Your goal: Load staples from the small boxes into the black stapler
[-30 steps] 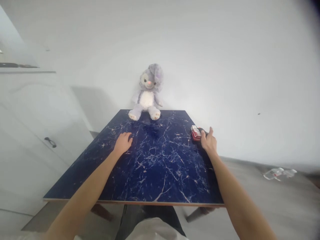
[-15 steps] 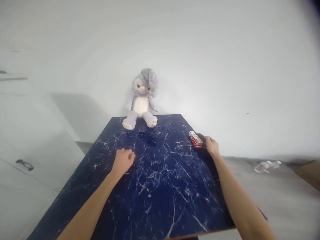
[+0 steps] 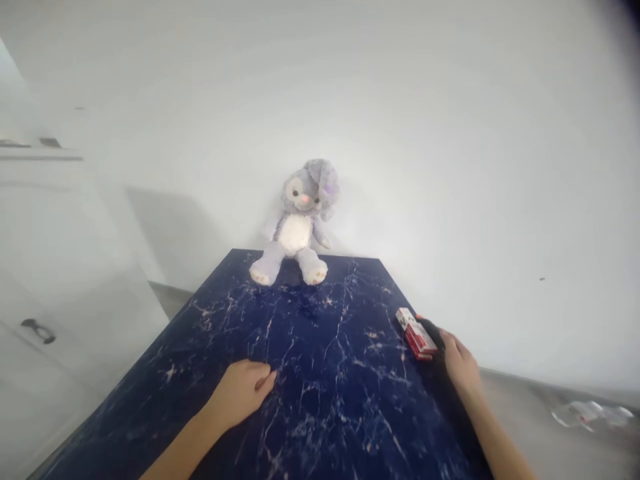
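Note:
My left hand (image 3: 243, 393) rests on the dark blue marbled tabletop (image 3: 310, 413), with its fingers curled in and nothing visible in them. At the table's right edge, my right hand (image 3: 460, 363) is closed around a slim black object with an orange tip (image 3: 431, 331); its kind is unclear. Just left of this object lies a small stack of red and white boxes (image 3: 419, 339), close to the edge. A grey plush toy with a white belly (image 3: 295, 233) sits at the far edge, legs forward, beyond both hands.
A pale wall (image 3: 425, 167) rises behind the table. On the left is a white cabinet (image 3: 75, 287) with a dark handle (image 3: 39, 331). Clear plastic items (image 3: 593, 415) lie on the grey floor to the right.
My view has shifted, so the toy, boxes and both hands appear lower. The right hand still grips the black object. A limb at the right edge has left the view.

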Available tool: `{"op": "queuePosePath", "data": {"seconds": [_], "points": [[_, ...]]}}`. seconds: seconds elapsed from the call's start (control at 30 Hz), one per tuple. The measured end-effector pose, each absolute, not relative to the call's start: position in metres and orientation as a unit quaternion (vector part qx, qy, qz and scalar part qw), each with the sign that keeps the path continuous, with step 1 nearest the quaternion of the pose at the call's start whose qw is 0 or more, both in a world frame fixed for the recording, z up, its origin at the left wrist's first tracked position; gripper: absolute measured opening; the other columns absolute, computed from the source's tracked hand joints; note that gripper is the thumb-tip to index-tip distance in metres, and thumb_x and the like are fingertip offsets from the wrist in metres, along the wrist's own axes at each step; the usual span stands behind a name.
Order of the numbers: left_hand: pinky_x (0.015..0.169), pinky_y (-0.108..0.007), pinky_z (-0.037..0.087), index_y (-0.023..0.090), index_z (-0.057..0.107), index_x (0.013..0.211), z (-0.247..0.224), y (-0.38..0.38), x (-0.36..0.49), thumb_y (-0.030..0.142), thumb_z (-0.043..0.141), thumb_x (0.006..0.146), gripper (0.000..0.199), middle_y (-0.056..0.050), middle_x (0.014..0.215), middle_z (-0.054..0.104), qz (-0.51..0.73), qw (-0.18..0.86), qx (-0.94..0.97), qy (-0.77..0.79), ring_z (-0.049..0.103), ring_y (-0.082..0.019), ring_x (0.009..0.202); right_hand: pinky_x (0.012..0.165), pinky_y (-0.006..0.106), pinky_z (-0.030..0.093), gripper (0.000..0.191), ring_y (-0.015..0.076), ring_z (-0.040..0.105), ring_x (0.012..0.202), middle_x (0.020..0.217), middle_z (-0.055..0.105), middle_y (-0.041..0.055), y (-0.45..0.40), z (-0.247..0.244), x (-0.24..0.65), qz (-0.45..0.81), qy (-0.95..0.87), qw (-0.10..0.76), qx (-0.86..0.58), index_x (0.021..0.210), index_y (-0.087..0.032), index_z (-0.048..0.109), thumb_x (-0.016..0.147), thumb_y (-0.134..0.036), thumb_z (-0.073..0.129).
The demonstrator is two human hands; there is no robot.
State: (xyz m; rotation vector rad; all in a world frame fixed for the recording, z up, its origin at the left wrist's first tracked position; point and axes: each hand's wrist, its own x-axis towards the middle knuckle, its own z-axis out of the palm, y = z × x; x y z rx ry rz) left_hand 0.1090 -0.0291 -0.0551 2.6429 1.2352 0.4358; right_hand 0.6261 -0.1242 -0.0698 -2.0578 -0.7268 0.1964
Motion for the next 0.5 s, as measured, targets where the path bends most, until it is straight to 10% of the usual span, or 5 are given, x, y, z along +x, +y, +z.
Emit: {"op": "queuePosePath", "data": {"seconds": [0.5], "points": [[0.061,-0.029,0.030,0.022,0.049,0.058,-0.041,-0.017,0.109,0.040,0.046,0.096,0.042,0.000,0.057,0.054,0.174,0.068,0.887,0.421,0.051,-0.017,0.057,0.090,0.049,0.048,0.059,0.0375,0.065,0.106,0.116,0.072,0.0202,-0.122,-0.059,0.623,0.057,-0.332,0.438,-0.834,0.116,-0.013,0.075,0.087,-0.053,0.042]]}}
